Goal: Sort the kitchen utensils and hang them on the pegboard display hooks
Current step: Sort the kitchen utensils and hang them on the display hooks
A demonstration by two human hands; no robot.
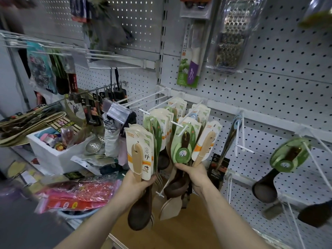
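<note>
1. Head view, step in hand: this looks like the sorting stage. Each hand holds up its own bunch of carded utensils in front of the pegboard (278, 83), near the white hooks (177, 124).
2. The left hand (137, 182) has its fingers curled tight round a bundle of handles. A cream-carded wooden spatula (138, 155) faces the camera, and dark spoon bowls hang below the fist.
3. The right hand (194, 175) wraps its fingers round a second bundle, fronted by a green-carded dark spoon (181, 148) and a cream-carded pale wooden handle (205, 144).
4. I cannot tell whether any held card is already threaded on a hook, because the hook tips overlap the cards.
5. Next move, as I judge it: pick one kind, line its card hole up with a free hook tip, and slide it on while the other hand steadies the rest.
6. Counts: there are two hands and two held bunches. Three cards front the bunches, two cream and one green. Those stacked behind are too overlapped to count.
7. Hung on the board are more carded utensils behind the bunches, one green-carded dark ladle (265, 187) on the right, one packaged grater (231, 38) and one carded purple-handled knife (191, 69).
8. One white foam box (53, 157) of oddments sits on the left.
</note>
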